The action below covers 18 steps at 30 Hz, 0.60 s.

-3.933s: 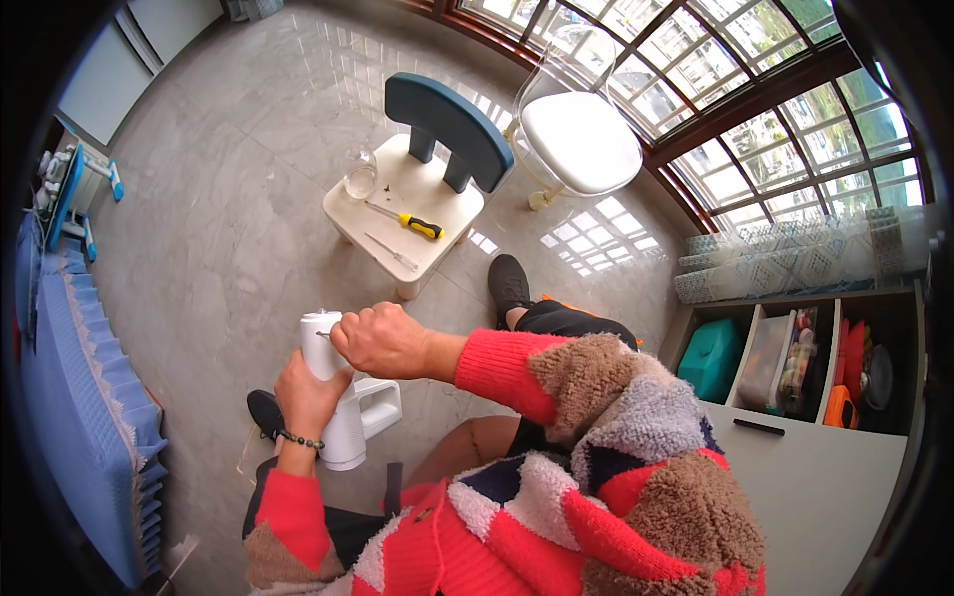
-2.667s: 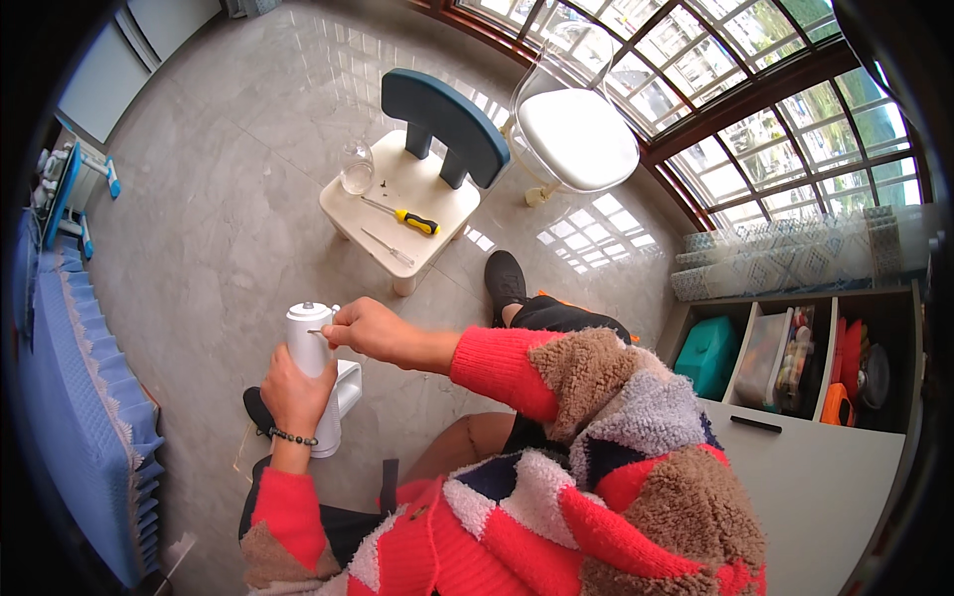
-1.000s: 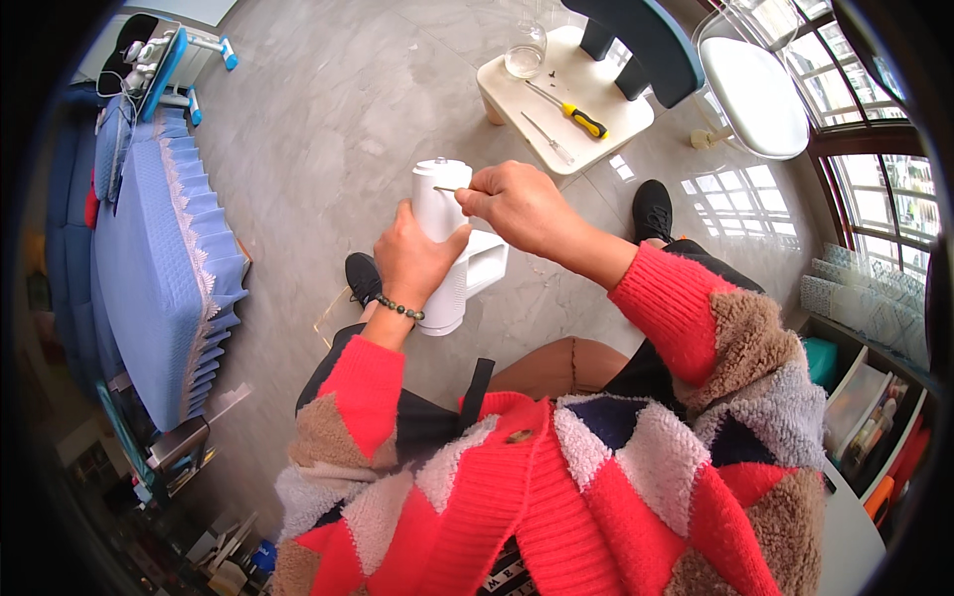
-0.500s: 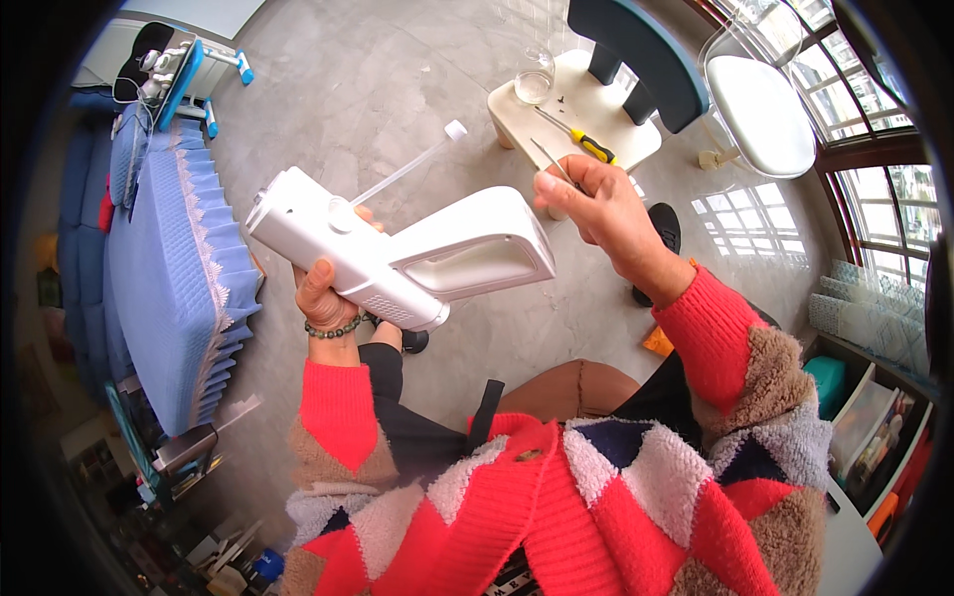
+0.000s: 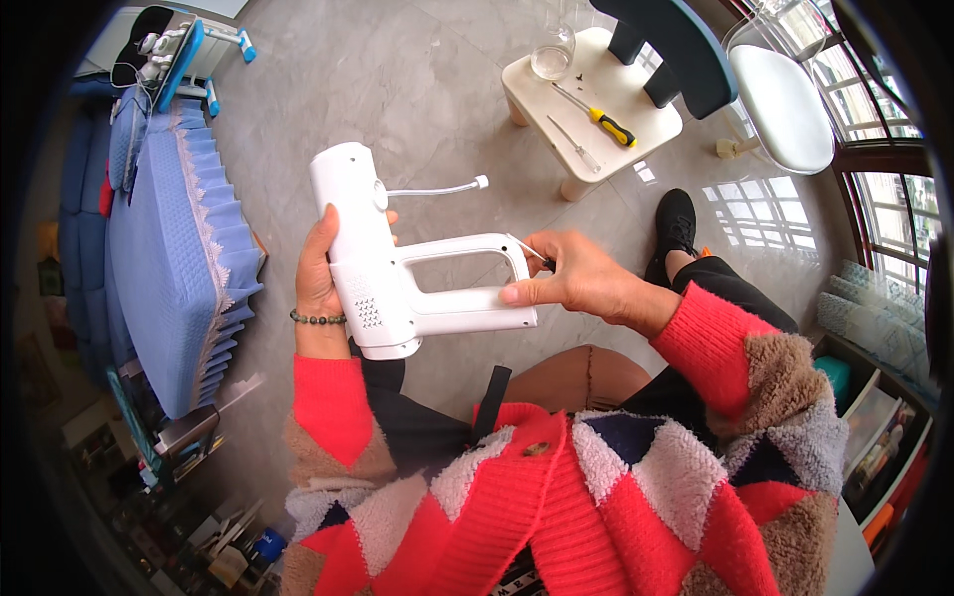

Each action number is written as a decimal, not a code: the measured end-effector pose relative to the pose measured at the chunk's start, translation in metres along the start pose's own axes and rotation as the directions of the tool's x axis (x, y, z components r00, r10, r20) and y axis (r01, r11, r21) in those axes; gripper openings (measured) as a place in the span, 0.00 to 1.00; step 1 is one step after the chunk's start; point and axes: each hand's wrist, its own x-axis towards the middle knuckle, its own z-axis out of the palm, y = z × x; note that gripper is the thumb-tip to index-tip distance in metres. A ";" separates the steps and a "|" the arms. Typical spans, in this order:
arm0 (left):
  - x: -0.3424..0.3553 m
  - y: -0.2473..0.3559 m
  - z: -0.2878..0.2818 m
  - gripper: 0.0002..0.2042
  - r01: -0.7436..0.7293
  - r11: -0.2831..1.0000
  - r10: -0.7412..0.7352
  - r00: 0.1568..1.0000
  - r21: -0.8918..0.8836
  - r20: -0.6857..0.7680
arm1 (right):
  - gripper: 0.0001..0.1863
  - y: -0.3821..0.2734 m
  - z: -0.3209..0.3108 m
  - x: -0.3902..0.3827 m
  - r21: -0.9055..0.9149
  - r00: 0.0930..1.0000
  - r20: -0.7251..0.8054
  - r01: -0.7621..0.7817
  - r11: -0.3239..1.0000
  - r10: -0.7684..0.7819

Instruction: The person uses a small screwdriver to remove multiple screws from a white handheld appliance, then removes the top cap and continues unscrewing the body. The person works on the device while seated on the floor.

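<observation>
My left hand (image 5: 320, 273) is wrapped round the barrel of a white handheld appliance (image 5: 368, 263), its thumb along the near side. The appliance has a looped handle, vent holes and small screw holes. A thin white tube (image 5: 432, 190) with a small end cap sticks out from its far side. At the handle's right end, my right hand (image 5: 571, 273) grips the corner with the thumb on top. Beside those fingers is a thin white strand with a small black piece, partly hidden. A thin screwdriver (image 5: 574, 145) and a yellow-and-black screwdriver (image 5: 606, 124) lie on a small cream chair (image 5: 646, 139).
Tiny dark bits and a clear glass (image 5: 550, 62) sit on the chair seat, below its dark backrest (image 5: 686, 45). A white-seated chair (image 5: 780, 109) is near the windows. A blue-covered bed (image 5: 169, 268) stands at left; an open drawer (image 5: 874, 432) is at right.
The thin screwdriver has gone from my right hand to the chair seat. That hand has moved to the appliance's handle. The appliance has turned, its barrel now more upright in view.
</observation>
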 end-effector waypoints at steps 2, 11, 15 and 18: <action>-0.002 -0.003 -0.005 0.31 -0.063 0.989 0.072 0.995 -0.133 0.069 | 0.29 -0.003 0.005 -0.006 0.164 1.000 0.016 -0.023 0.986 0.021; -0.036 -0.116 0.043 0.54 0.046 0.958 -0.138 0.940 0.283 0.313 | 0.32 0.004 0.032 -0.010 0.614 0.999 0.018 -0.038 0.788 0.034; -0.047 -0.116 0.061 0.61 0.112 0.988 -0.101 0.989 -0.103 0.105 | 0.29 0.031 0.043 -0.007 0.539 0.986 -0.089 -0.073 0.839 0.143; -0.044 -0.117 0.069 0.41 0.115 0.984 -0.122 0.991 -0.135 -0.046 | 0.27 0.045 0.055 -0.011 0.643 0.992 -0.062 -0.048 0.765 0.114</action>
